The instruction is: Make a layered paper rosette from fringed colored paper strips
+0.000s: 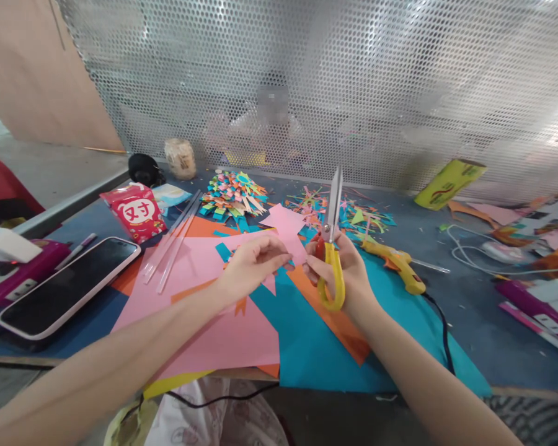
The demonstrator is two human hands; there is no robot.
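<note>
Bare forearms (134,353) lead to left fingers (274,263) pinching blue paper (289,265) and right fingers (319,269) gripping yellow-handled scissors (335,263).

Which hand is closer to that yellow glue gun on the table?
The right hand: holding the scissors, it is just left of the glue gun. The left hand is farther to the left, over the pink paper.

- I can make out "又寸" in red on white on the red packet (136,212), just beyond the phone (69,288).
- Yellow tube (449,184), well right of the phone: markings too blurred.
</note>
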